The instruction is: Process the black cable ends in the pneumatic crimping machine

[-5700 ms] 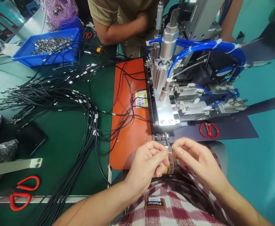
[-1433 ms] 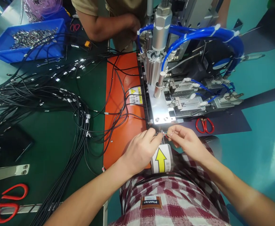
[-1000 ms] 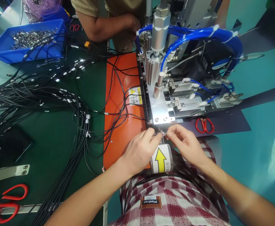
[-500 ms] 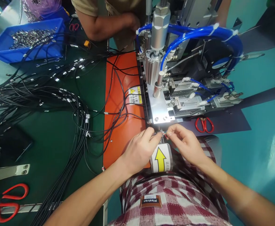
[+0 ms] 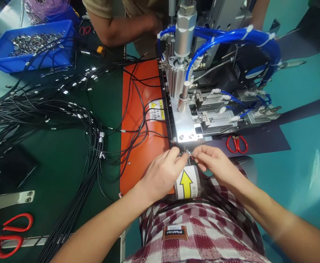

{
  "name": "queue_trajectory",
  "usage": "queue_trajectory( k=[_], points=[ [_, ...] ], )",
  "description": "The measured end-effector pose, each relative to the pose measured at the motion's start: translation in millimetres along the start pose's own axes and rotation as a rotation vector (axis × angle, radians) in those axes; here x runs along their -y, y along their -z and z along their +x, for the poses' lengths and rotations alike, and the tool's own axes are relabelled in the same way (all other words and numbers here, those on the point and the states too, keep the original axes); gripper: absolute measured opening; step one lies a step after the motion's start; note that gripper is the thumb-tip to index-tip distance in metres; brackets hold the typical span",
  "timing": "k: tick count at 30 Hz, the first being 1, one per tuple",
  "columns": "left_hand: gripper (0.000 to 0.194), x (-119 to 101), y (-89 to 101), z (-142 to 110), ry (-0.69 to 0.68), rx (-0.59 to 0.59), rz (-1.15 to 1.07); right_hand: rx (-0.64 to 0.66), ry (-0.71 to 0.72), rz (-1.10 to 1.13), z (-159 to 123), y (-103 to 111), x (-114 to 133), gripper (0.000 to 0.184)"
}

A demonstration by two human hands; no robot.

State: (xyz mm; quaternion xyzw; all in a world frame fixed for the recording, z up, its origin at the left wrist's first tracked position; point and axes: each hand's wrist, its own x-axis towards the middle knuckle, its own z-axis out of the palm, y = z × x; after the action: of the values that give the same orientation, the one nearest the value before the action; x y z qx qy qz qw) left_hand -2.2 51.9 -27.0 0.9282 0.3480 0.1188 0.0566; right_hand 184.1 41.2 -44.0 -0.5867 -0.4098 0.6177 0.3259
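At the near end of the machine's feed track, my left hand [image 5: 164,171] is closed, thumb and forefinger pinching a cable end that its fingers mostly hide. Close by on the right, my right hand [image 5: 213,160] pinches the thin coloured wires [image 5: 192,156] coming out of that end; a bit of red shows. A small shiny metal piece sits between the two sets of fingertips, too small to make out. Just below the hands is a white label with a yellow arrow [image 5: 186,182]. The press machine's metal block [image 5: 183,126] stands right above them.
Black cables [image 5: 134,135] cross the orange plate [image 5: 146,160] and bundle on the green table. A blue bin [image 5: 50,60] holds small metal parts. Red-handled scissors [image 5: 236,144] lie right of the machine, another pair [image 5: 13,235] lower left. A co-worker's arm [image 5: 127,31] is across the table.
My right hand has shifted slightly left, its fingertips nearer the left hand's. My left hand keeps its pinch in the same place. The whole view has moved a little.
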Motion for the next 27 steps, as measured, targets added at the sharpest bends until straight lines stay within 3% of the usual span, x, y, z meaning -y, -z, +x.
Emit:
queue_trajectory(
  k=[12, 16, 21, 27],
  points=[
    [0.028, 2, -0.7, 2, -0.035, -0.031, -0.046, 0.033, -0.033, 0.076, 4, 4, 1, 0.027],
    [0.031, 1, 0.1, 2, -0.026, -0.033, -0.034, -0.049, 0.015, 0.026, -1, 9, -6, 0.029],
    [0.032, 1, -0.6, 2, -0.021, -0.035, -0.007, -0.230, 0.200, -0.200, -8, 7, -10, 0.020],
    [0.029, 1, -1.6, 1, -0.014, -0.025, -0.019, -0.230, 0.339, -0.405, -8, 0, -9, 0.014]
  ],
)
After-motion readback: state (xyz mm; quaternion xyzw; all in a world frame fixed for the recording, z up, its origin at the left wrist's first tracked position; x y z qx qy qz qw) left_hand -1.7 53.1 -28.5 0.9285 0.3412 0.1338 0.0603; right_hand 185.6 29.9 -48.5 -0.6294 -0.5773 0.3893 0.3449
